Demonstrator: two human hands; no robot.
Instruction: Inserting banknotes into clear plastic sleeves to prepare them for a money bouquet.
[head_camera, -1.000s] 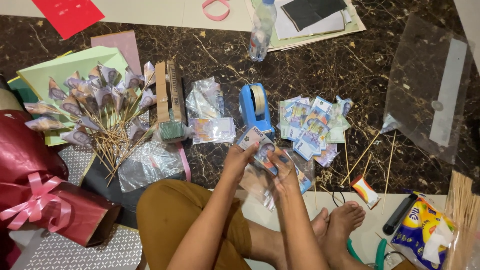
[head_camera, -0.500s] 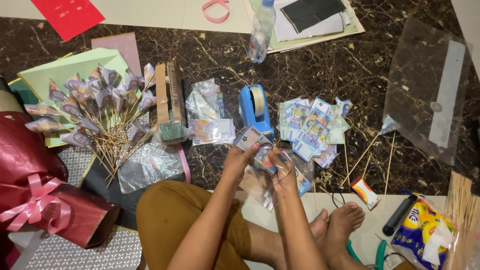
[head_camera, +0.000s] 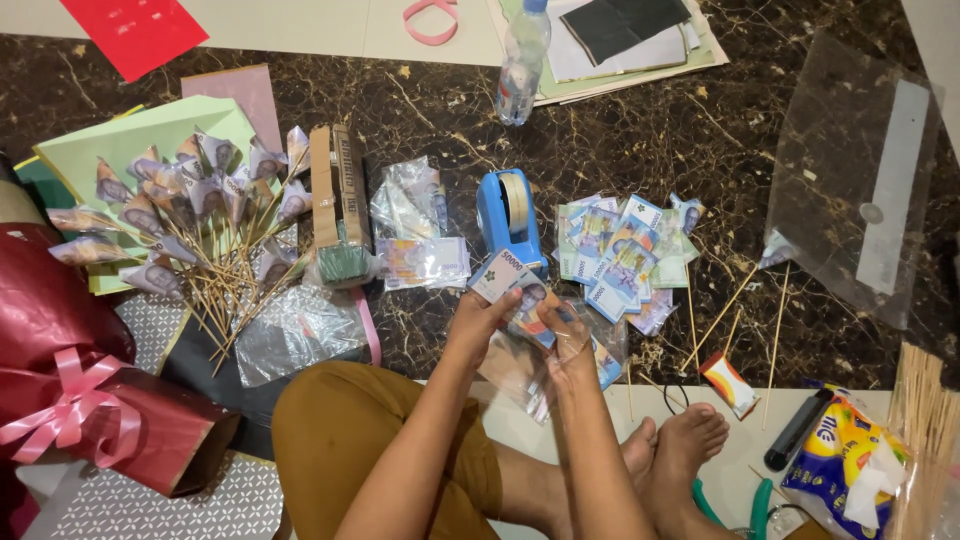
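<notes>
**Banknote being seated in its clear sleeve**

Since the earlier frame, the banknote (head_camera: 508, 283) is being drawn lower, toward the lap. It is being pinched between thumb and fingers of the left hand (head_camera: 478, 322), just below the blue tape dispenser (head_camera: 510, 215). The clear sleeve (head_camera: 530, 365) is being gripped by the right hand (head_camera: 570, 345), fingers curled together. The note is best being kept flat and fed in squarely.
</notes>
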